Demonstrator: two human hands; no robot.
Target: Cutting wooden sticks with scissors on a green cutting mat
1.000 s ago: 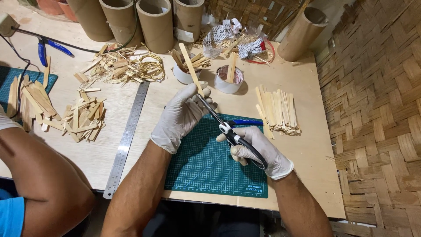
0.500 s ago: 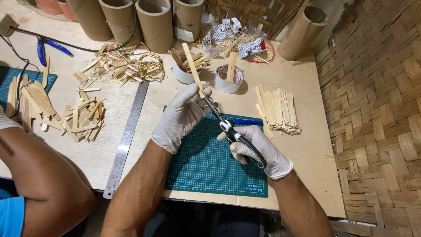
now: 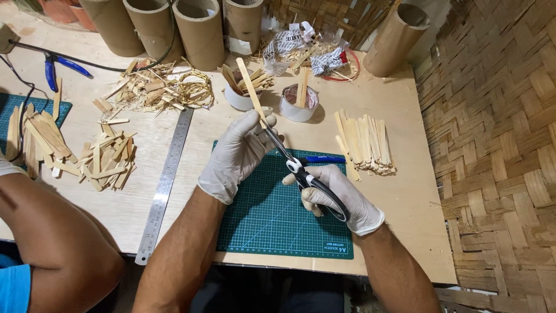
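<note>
At the centre of the frame, the gloved left hand (image 3: pixel 237 155) is closed around a thin bamboo strip (image 3: pixel 251 90) that points up and left. The gloved right hand (image 3: pixel 339 197) grips the handles of the scissors (image 3: pixel 307 177), whose blades meet the strip above the green cutting mat (image 3: pixel 272 220).

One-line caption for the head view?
Gloved left hand holds a flat bamboo strip; right hand applies black-handled scissors over green cutting mat.

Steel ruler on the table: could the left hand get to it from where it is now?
Probably yes, once freed. The left hand holds a bamboo strip that the scissors in the right hand are at. The ruler lies just beside it on bare table, nothing between.
</note>
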